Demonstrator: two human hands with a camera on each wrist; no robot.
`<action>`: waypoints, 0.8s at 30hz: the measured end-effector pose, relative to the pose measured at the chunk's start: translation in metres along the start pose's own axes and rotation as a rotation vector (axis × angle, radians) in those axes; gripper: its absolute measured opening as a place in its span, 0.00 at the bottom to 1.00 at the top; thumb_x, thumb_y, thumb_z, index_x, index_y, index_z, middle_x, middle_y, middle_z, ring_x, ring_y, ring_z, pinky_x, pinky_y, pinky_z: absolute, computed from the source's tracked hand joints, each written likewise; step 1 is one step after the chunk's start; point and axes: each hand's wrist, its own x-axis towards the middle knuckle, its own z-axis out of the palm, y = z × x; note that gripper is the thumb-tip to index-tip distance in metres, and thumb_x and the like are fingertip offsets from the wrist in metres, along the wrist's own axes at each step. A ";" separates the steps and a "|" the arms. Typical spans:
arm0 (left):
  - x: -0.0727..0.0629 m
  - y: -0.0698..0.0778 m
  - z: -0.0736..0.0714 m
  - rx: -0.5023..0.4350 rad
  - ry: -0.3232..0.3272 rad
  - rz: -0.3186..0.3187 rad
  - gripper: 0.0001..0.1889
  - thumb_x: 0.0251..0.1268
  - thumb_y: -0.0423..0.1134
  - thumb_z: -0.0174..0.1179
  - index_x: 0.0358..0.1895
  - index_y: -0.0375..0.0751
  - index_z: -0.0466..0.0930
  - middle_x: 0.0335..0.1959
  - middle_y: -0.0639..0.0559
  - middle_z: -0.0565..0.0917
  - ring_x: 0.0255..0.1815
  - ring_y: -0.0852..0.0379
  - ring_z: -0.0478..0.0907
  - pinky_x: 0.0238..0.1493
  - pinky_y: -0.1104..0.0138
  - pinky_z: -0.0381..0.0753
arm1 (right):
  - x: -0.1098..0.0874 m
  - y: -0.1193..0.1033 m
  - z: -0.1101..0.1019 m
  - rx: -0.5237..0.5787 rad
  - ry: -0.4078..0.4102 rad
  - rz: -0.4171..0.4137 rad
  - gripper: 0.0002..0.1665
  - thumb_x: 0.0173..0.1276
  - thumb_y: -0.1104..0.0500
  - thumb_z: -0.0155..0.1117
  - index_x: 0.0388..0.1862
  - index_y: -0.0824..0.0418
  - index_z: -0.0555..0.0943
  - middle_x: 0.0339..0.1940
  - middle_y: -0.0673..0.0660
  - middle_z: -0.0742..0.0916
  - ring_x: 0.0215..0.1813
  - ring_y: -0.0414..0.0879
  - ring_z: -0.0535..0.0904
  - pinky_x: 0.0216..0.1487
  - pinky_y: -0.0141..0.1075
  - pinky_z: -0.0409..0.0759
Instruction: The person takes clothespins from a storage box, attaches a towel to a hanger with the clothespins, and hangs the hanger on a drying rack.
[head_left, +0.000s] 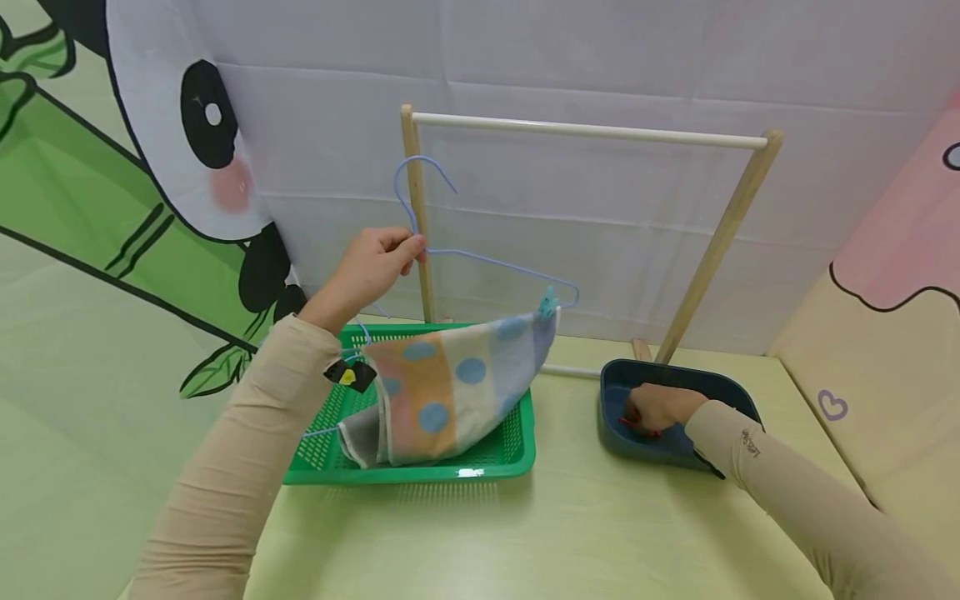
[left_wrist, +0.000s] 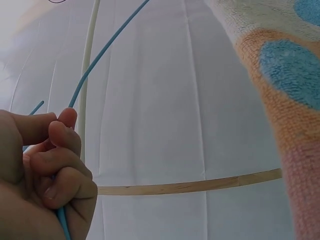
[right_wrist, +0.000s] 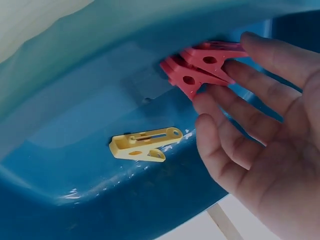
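Note:
My left hand (head_left: 382, 262) grips a blue wire hanger (head_left: 498, 262) just below its hook, in front of the rack's left post. From the hanger's right end hangs a patterned towel (head_left: 457, 387) with blue dots, fastened by a teal clothespin (head_left: 548, 302). The towel's other end droops over the green basket (head_left: 517, 471). Inside the dark blue bin (head_left: 622, 457), my right hand (head_left: 663, 406) pinches a red clothespin (right_wrist: 212, 59) between thumb and fingers. A second red clothespin (right_wrist: 187, 79) lies against it. Nearby on the bin's floor is a yellow clothespin (right_wrist: 145, 144).
Behind the basket and bin stands a wooden rack (head_left: 720, 250) with a white top bar (head_left: 585, 127). Part of another blue hanger (head_left: 321, 432) shows in the basket. All stand on a pale yellow table (head_left: 570, 533) against a cloth backdrop (head_left: 570, 50).

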 end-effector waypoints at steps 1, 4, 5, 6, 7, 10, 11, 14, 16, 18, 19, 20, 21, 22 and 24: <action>0.001 0.000 0.000 -0.001 0.005 0.001 0.18 0.74 0.48 0.48 0.35 0.39 0.80 0.24 0.46 0.73 0.19 0.54 0.58 0.26 0.62 0.59 | 0.000 0.000 0.000 -0.002 0.004 -0.006 0.01 0.62 0.65 0.65 0.32 0.59 0.82 0.23 0.47 0.79 0.24 0.40 0.73 0.29 0.35 0.75; 0.002 0.002 0.001 -0.009 0.017 0.008 0.18 0.74 0.48 0.48 0.34 0.39 0.80 0.24 0.45 0.73 0.18 0.55 0.57 0.26 0.63 0.58 | 0.001 0.000 -0.001 -0.008 0.020 -0.025 0.02 0.61 0.64 0.66 0.30 0.59 0.83 0.22 0.47 0.79 0.24 0.39 0.73 0.27 0.34 0.74; 0.002 0.002 0.001 -0.012 0.021 0.010 0.18 0.74 0.48 0.48 0.33 0.39 0.80 0.24 0.45 0.73 0.18 0.55 0.57 0.26 0.63 0.58 | 0.001 0.000 -0.001 -0.014 0.026 -0.029 0.03 0.61 0.64 0.67 0.29 0.58 0.82 0.22 0.47 0.79 0.23 0.39 0.73 0.27 0.34 0.74; 0.003 0.003 0.001 -0.020 0.025 0.010 0.18 0.74 0.48 0.48 0.32 0.40 0.79 0.24 0.45 0.74 0.19 0.55 0.57 0.26 0.63 0.58 | 0.002 0.000 -0.001 -0.013 0.031 -0.027 0.04 0.61 0.63 0.68 0.28 0.57 0.82 0.21 0.47 0.79 0.23 0.39 0.73 0.26 0.34 0.73; 0.003 0.003 0.001 -0.030 0.029 0.012 0.18 0.74 0.48 0.48 0.31 0.40 0.79 0.25 0.45 0.74 0.19 0.55 0.57 0.26 0.63 0.58 | 0.002 0.000 -0.001 -0.012 0.039 -0.026 0.04 0.60 0.63 0.68 0.27 0.57 0.82 0.21 0.46 0.79 0.23 0.39 0.73 0.26 0.34 0.73; 0.004 0.006 0.003 -0.068 0.035 0.014 0.19 0.73 0.47 0.49 0.26 0.39 0.75 0.28 0.48 0.77 0.22 0.54 0.58 0.28 0.64 0.58 | 0.003 0.002 -0.001 -0.009 0.068 -0.024 0.05 0.58 0.63 0.70 0.25 0.57 0.82 0.20 0.46 0.79 0.23 0.39 0.73 0.25 0.34 0.73; 0.004 0.007 0.004 -0.076 0.038 0.014 0.18 0.73 0.47 0.50 0.26 0.40 0.75 0.29 0.48 0.78 0.23 0.54 0.59 0.29 0.64 0.59 | 0.003 0.002 -0.001 -0.005 0.075 -0.023 0.06 0.58 0.63 0.70 0.24 0.57 0.82 0.20 0.46 0.79 0.23 0.39 0.73 0.25 0.34 0.73; 0.006 0.009 0.009 -0.097 0.042 0.022 0.19 0.73 0.46 0.51 0.23 0.38 0.73 0.32 0.49 0.80 0.25 0.53 0.61 0.31 0.64 0.60 | 0.004 0.004 0.000 0.002 0.097 -0.028 0.06 0.58 0.63 0.71 0.24 0.56 0.82 0.20 0.46 0.80 0.23 0.38 0.74 0.26 0.34 0.74; 0.007 0.009 0.013 -0.091 0.042 0.025 0.19 0.73 0.46 0.51 0.22 0.40 0.73 0.32 0.49 0.81 0.24 0.53 0.61 0.30 0.64 0.59 | 0.005 0.005 0.000 0.002 0.112 -0.035 0.07 0.57 0.62 0.71 0.23 0.57 0.82 0.20 0.46 0.80 0.22 0.38 0.74 0.25 0.34 0.75; 0.008 0.008 0.016 -0.090 0.038 0.031 0.20 0.73 0.46 0.50 0.22 0.40 0.73 0.31 0.48 0.81 0.23 0.54 0.61 0.30 0.64 0.60 | 0.006 0.005 0.000 0.002 0.129 -0.036 0.08 0.57 0.61 0.72 0.22 0.57 0.81 0.20 0.47 0.80 0.22 0.38 0.75 0.25 0.34 0.75; 0.008 0.008 0.018 -0.087 0.035 0.031 0.20 0.73 0.46 0.50 0.22 0.40 0.73 0.31 0.49 0.81 0.22 0.54 0.60 0.29 0.64 0.59 | 0.006 0.005 0.000 0.002 0.140 -0.035 0.08 0.57 0.61 0.72 0.23 0.57 0.81 0.20 0.47 0.80 0.22 0.38 0.75 0.26 0.34 0.75; 0.008 0.007 0.020 -0.087 0.031 0.030 0.20 0.73 0.47 0.50 0.22 0.40 0.73 0.30 0.49 0.80 0.22 0.54 0.59 0.29 0.64 0.59 | 0.006 0.005 0.000 0.002 0.149 -0.030 0.08 0.57 0.60 0.72 0.23 0.57 0.81 0.21 0.47 0.80 0.22 0.38 0.75 0.26 0.34 0.75; 0.008 0.007 0.022 -0.086 0.031 0.029 0.20 0.73 0.47 0.50 0.22 0.40 0.74 0.29 0.48 0.80 0.21 0.54 0.59 0.29 0.64 0.59 | 0.006 0.005 0.000 0.000 0.155 -0.026 0.08 0.57 0.60 0.72 0.23 0.57 0.81 0.21 0.47 0.80 0.22 0.39 0.75 0.26 0.34 0.76; 0.008 0.006 0.024 -0.090 0.028 0.025 0.20 0.73 0.47 0.50 0.23 0.40 0.74 0.28 0.48 0.79 0.21 0.54 0.59 0.28 0.64 0.58 | 0.006 0.005 0.000 -0.004 0.159 -0.023 0.08 0.57 0.59 0.72 0.23 0.57 0.80 0.21 0.47 0.79 0.23 0.39 0.75 0.26 0.34 0.76; 0.008 0.005 0.027 -0.100 0.022 0.013 0.20 0.73 0.47 0.50 0.23 0.40 0.74 0.28 0.48 0.79 0.21 0.54 0.59 0.28 0.64 0.58 | 0.006 0.004 0.000 -0.007 0.160 -0.011 0.09 0.58 0.59 0.72 0.24 0.57 0.80 0.21 0.48 0.79 0.23 0.39 0.75 0.27 0.35 0.76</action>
